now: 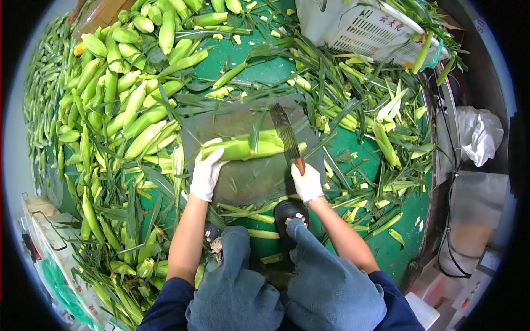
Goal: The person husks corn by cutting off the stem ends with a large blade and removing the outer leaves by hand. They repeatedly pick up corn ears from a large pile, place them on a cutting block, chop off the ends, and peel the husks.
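A green ear of corn [236, 149] in its husk lies across a grey cutting board [243, 186]. White-gloved, my left hand [206, 175] has its fingers closed around the ear's left end. My right hand [307, 183], in a white glove too, is wrapped round the brown handle of a long, dark-bladed knife [282, 126]. The blade points away from me and passes over the right part of the ear. How deep its edge sits in the husk, I cannot tell. A loose green leaf [255, 130] hangs over the middle of the corn.
A large heap of unshucked corn [132, 110] covers the left side. Cut husks and leaves [381, 138] litter the green surface [353, 151] at right. At the far right leans a white slotted crate [370, 30] with leaves. Below the board shows a black shoe [290, 212].
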Motion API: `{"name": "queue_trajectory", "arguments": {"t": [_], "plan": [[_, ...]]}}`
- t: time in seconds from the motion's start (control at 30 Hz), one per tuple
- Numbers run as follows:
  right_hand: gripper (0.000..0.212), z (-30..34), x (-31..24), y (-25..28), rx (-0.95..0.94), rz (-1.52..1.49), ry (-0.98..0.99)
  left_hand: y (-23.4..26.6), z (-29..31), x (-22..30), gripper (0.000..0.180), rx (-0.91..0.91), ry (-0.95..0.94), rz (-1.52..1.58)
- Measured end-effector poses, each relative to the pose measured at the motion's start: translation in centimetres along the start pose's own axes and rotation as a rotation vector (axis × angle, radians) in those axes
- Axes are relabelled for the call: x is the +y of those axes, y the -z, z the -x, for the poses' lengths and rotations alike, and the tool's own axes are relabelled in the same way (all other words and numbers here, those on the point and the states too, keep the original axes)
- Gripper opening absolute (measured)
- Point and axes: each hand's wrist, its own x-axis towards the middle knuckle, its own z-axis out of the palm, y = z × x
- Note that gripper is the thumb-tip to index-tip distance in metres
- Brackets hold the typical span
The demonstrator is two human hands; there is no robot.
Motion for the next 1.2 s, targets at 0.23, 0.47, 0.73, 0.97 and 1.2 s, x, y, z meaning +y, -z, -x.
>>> {"name": "queue_trajectory", "arguments": {"t": [0.23,0.47,0.73,0.97,1.2], "plan": [[0.037,0.4,0.8,-1.0,0.076,0.384,0.023,-8.6,6.3,-0.2,0.042,0.114,-0.435,-0.786],[0.025,-1.5,5.4,7.0,0.247,0.707,-0.146,-5.0,5.8,7.5,0.043,0.220,-0.346,-0.809],[0.023,1.9,4.1,13.1,0.513,0.313,0.033,-0.6,-2.6,5.2,0.051,0.035,-0.115,-0.842],[0.022,0.6,-9.2,6.9,0.241,-0.030,0.231,-1.4,1.8,-3.0,0.071,0.367,-0.130,-1.576],[0.029,-2.2,-7.3,-3.8,-0.246,0.311,0.355,-1.1,2.6,-1.3,0.055,0.177,0.001,-1.489]]}}
